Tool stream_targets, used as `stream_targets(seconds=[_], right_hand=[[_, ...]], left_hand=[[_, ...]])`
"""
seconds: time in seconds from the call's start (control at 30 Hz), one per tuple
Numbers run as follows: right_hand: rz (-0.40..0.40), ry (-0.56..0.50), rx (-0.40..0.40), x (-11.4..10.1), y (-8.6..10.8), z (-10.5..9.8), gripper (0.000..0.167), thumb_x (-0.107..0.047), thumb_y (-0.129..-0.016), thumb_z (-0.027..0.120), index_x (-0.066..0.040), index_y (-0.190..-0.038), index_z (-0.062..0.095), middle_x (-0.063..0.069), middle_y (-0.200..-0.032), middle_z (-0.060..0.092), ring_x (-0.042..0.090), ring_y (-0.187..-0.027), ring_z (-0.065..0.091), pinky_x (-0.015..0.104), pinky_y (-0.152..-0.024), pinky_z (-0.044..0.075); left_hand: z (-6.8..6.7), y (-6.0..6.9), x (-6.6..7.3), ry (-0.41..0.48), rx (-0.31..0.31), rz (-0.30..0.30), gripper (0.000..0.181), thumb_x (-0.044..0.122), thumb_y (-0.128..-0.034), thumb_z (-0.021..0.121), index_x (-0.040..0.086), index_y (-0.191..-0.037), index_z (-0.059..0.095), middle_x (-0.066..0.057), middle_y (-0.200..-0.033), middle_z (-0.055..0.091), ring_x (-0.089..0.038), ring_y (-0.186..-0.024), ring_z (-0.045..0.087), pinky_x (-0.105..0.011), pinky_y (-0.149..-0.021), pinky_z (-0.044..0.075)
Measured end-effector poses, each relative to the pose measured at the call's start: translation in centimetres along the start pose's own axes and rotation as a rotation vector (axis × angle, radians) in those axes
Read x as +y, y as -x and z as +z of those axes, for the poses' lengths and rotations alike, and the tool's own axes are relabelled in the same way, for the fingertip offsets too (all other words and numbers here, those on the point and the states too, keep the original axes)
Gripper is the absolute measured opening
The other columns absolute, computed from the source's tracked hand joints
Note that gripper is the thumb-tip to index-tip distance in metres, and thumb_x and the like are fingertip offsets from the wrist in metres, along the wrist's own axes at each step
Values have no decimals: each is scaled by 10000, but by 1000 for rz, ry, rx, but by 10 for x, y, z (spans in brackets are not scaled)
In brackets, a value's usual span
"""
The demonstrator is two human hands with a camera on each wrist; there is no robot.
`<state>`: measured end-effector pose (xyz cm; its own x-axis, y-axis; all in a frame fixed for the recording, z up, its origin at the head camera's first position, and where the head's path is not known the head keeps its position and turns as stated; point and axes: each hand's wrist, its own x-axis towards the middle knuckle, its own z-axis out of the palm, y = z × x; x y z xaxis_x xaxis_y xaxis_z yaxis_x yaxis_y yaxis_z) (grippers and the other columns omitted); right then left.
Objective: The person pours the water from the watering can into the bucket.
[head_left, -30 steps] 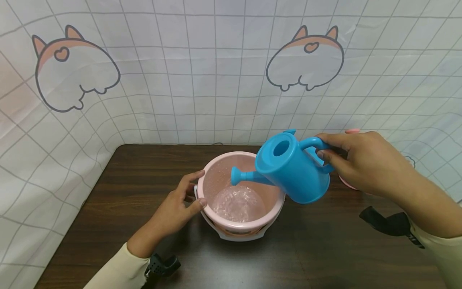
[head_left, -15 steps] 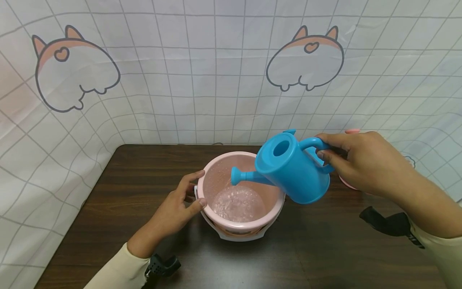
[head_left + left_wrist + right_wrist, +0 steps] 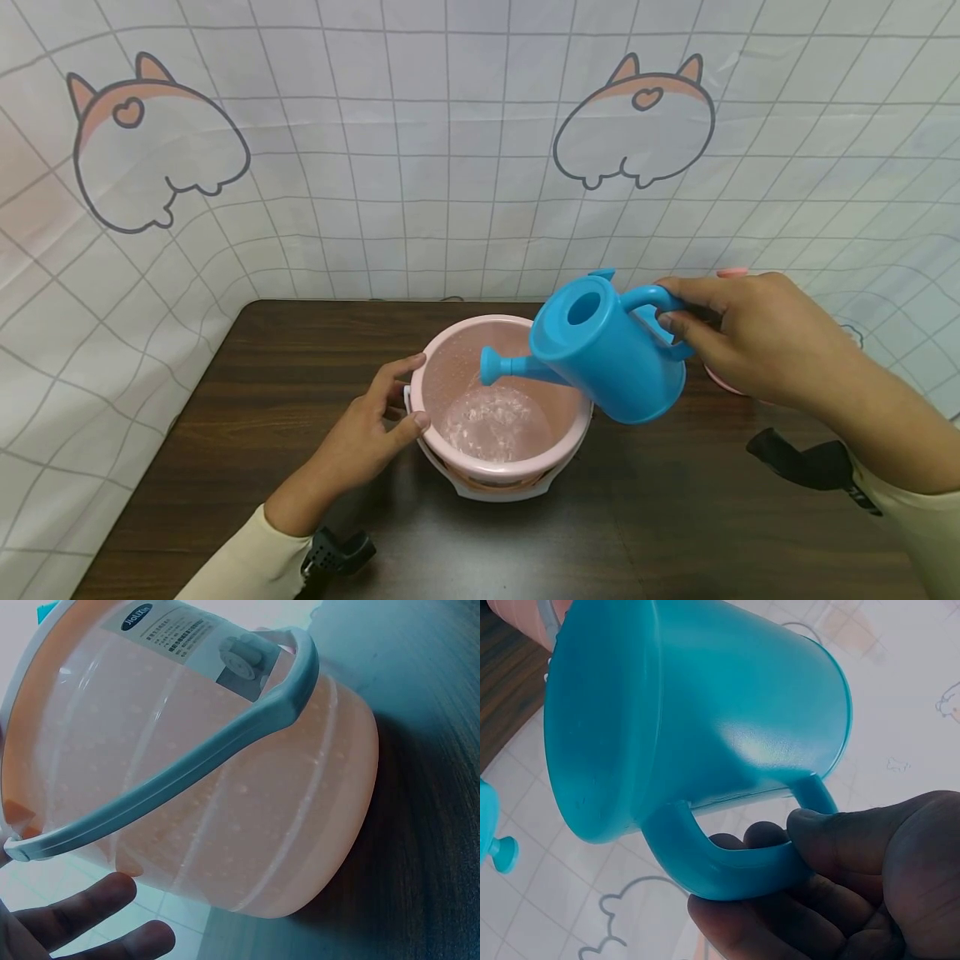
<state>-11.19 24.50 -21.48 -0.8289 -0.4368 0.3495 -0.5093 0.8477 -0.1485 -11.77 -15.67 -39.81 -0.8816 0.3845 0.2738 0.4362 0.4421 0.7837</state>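
My right hand (image 3: 757, 337) grips the handle of a blue watering can (image 3: 611, 358), which tilts to the left with its spout over a pink bucket (image 3: 501, 471). A thin stream leaves the spout, and the water (image 3: 495, 421) in the bucket is rippled. My left hand (image 3: 360, 442) rests on the bucket's left rim with thumb and index fingertip; in the left wrist view two fingers (image 3: 142, 941) extend beside the bucket, apart from its wall. The bucket's pale handle (image 3: 195, 765) hangs down its side. Right fingers (image 3: 832, 840) wrap round the can's handle in the right wrist view.
A mostly hidden pink thing (image 3: 731, 272) stands behind my right hand. Another blue piece with a knob (image 3: 505, 855) shows at the left of the right wrist view. The dark wooden table (image 3: 285, 367) meets a white grid-patterned cloth (image 3: 420, 225) at the back.
Both hands, the can and the bucket stay in place. Only the ripples on the water in the bucket differ.
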Motion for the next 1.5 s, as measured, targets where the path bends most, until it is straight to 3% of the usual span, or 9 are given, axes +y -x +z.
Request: stream_targets(seconds=[1.13,1.5], right_hand=[[19,-5,-19,-2,-1,-1,374,-118,-923,765,-20,-1279,708,22,-853,723,144,-622,520,318,-533,428],[14,-2,-18,0,-2,-1,380,-122,-923,762,-25,-1286,704,11,-853,715,144,-635,525,317,-535,428]], left_hand=[[0,0,1,-22,-4,-7,646,407,-986,628,293,-1549,333,-44,-1145,669,-182,-966,656,-458,-799,531],[0,0,1,-13,-1,-8,644,398,-981,631,288,-1545,340,-44,-1137,670,-214,-970,661,-461,-807,534]])
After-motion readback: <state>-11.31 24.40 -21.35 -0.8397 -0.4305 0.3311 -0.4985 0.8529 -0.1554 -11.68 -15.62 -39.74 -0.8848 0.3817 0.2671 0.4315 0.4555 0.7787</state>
